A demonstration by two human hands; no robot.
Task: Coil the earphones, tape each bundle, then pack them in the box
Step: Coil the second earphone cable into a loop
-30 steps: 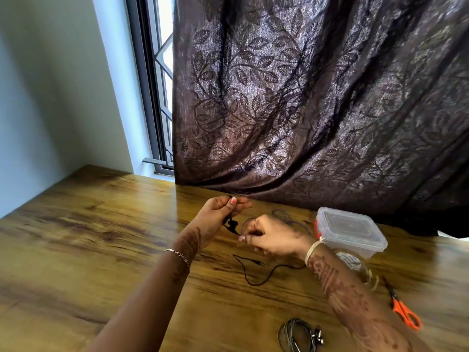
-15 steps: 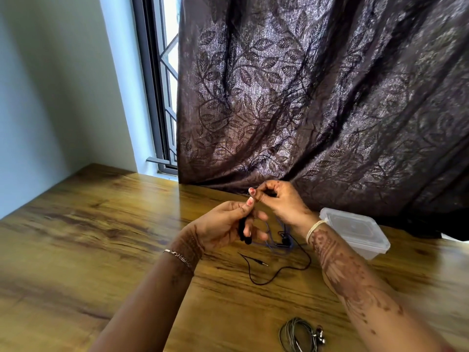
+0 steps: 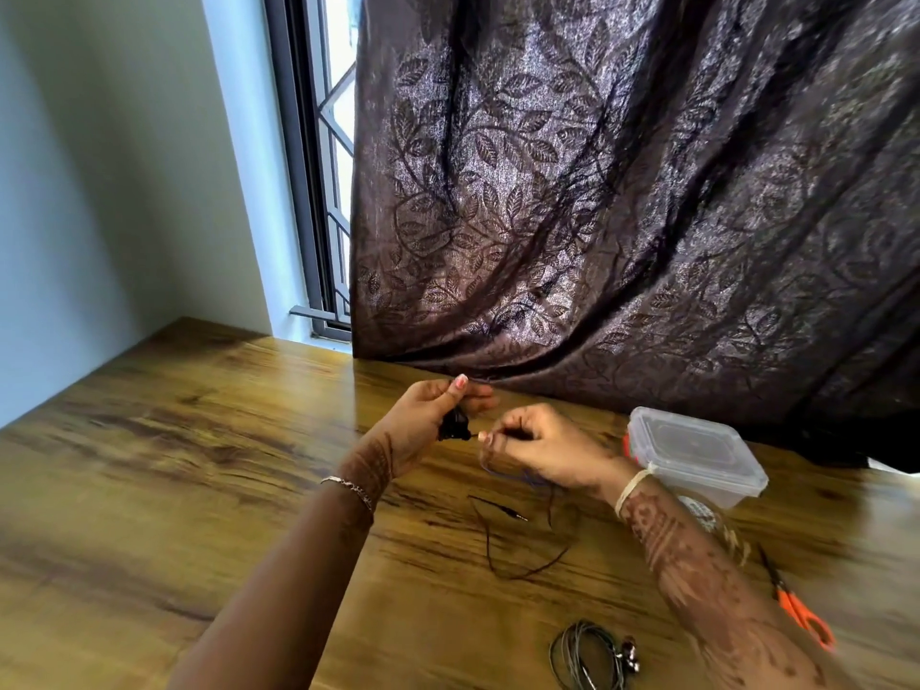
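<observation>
At the centre the left hand (image 3: 428, 415) grips the black earphones (image 3: 454, 425); just right of it the right hand (image 3: 542, 450) pinches their cord (image 3: 520, 577). The cord's loose tail lies on the table (image 3: 199, 465) below and, I think, may knot if pulled unevenly. The box (image 3: 697, 455) stands closed further right.

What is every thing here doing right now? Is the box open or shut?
left hand, grips the black earphones
black earphones, partly coiled, plug end loose on table
right hand, pinches their cable
box, lid on
grey earphones, coiled, on table
scissors, blades shut, on table
</observation>
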